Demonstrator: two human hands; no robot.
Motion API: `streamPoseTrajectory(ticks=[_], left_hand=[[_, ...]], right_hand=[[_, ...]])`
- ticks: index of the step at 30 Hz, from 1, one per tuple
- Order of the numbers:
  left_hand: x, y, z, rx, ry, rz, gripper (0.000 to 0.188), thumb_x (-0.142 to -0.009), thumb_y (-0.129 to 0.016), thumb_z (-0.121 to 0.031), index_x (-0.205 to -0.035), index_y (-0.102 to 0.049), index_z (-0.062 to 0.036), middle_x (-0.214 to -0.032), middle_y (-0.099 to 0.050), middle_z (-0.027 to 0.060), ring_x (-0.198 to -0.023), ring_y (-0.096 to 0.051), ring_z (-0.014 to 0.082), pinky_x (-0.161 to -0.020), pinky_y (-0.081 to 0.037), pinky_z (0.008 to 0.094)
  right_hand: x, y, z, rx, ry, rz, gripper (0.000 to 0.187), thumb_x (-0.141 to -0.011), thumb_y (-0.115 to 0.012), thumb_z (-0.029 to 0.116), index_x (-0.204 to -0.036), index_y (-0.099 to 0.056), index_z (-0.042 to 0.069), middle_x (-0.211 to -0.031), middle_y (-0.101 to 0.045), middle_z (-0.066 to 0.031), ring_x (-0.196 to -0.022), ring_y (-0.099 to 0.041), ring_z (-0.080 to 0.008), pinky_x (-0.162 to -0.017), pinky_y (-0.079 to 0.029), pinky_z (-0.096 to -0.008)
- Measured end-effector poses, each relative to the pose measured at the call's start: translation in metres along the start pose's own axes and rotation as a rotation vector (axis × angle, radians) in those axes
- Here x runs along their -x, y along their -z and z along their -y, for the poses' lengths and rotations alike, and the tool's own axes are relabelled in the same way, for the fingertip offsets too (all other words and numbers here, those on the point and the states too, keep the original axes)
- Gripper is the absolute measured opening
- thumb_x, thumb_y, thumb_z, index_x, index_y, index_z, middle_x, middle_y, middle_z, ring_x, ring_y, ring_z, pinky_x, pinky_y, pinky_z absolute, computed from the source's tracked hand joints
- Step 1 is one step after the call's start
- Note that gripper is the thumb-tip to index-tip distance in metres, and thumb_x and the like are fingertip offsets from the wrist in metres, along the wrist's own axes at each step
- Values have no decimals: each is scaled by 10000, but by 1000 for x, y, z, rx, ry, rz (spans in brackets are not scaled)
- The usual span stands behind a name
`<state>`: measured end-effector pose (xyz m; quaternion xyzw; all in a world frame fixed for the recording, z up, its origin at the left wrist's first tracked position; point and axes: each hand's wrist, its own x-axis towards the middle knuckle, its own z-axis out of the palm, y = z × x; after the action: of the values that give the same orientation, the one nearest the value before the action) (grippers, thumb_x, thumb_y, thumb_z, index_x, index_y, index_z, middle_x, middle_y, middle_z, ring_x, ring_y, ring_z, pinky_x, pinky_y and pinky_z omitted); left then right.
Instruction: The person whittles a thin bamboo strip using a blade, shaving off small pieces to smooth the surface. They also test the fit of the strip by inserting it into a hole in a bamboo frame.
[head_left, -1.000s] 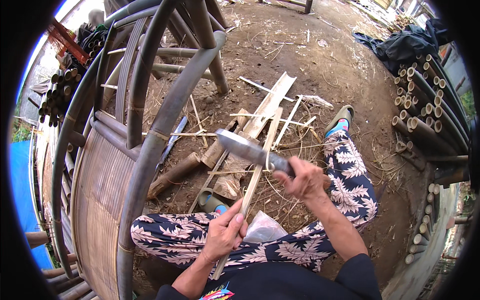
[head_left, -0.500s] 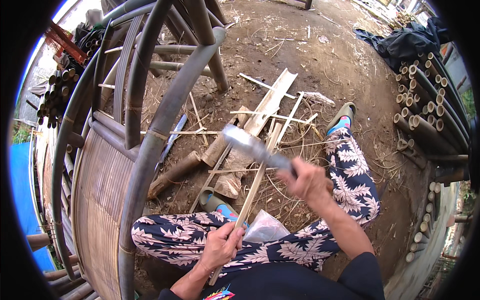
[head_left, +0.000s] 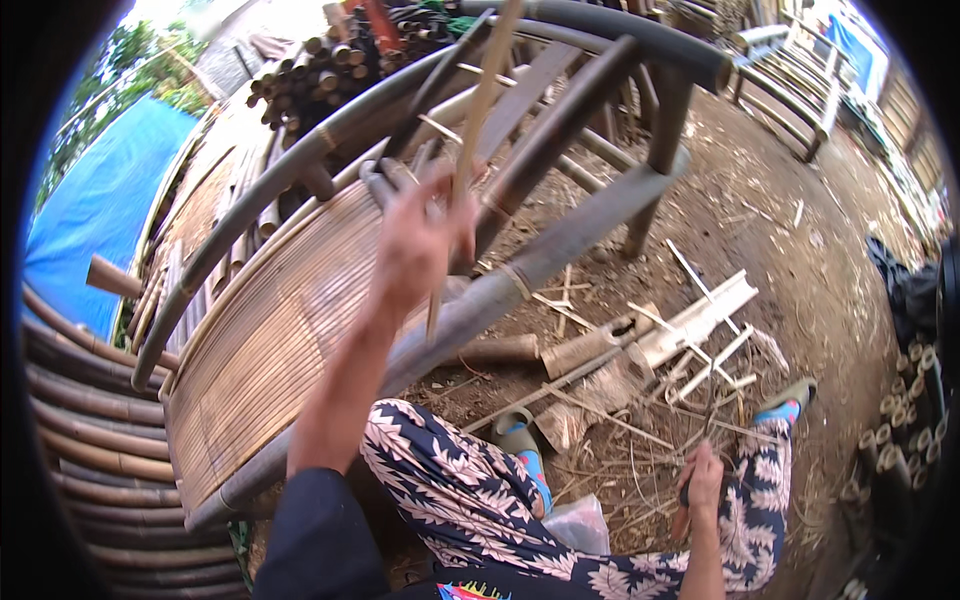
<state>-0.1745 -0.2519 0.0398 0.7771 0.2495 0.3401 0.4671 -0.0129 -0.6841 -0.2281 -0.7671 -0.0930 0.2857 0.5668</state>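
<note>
The person's left hand point(head_left: 420, 235) is raised before the slatted bamboo seat point(head_left: 285, 345), fingers closed around a long bamboo strip point(head_left: 480, 105), tilted near upright. Low beside the patterned trouser leg point(head_left: 757, 520), the right hand point(head_left: 705, 478) has its fingers wrapped around a brown-handled tool point(head_left: 681, 522).

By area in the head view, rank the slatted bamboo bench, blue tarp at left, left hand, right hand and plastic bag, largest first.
1. Bamboo bench
2. Blue tarp
3. Left hand
4. Right hand and plastic bag: too alike to rank.
</note>
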Motion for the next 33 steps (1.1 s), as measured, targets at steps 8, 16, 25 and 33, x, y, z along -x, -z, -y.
streamPoseTrajectory(ticks=[8,16,25,33], left_hand=[[-214,49,129,139,-147,-245,523,-984,-491,-558,-970,-685,-73,-687,-521,-68,-536,-387,19,-487,-294,185],[-233,20,165,-18,0,-227,522,-955,-545,-566,-864,-688,-73,-635,-395,-97,-527,-329,0,-481,-253,189],[-245,48,234,-867,92,-294,539,-962,-480,-502,-1236,-605,-54,-1026,-649,268,-1080,-599,427,-973,-450,477],[-306,33,182,-896,5,-139,705,-922,-554,-238,-1545,-225,-206,-1183,-612,292,-1120,-587,436,-983,-443,494]], right_hand=[[12,-36,-63,56,-352,19,572,-1037,-402,479,-703,-508,26,-500,-445,-26,-384,-464,-133,-364,-388,-280],[-5,-27,-107,151,-394,-1,548,-1033,-430,457,-733,-547,13,-541,-447,-20,-465,-456,-140,-435,-384,-299],[-3,-49,-68,320,-169,-8,524,-1026,-475,430,-761,-575,-11,-605,-429,14,-603,-381,-111,-553,-340,-322],[-4,-51,-63,317,-296,21,552,-1018,-471,471,-785,-596,-14,-622,-467,-10,-650,-421,-126,-613,-386,-331]])
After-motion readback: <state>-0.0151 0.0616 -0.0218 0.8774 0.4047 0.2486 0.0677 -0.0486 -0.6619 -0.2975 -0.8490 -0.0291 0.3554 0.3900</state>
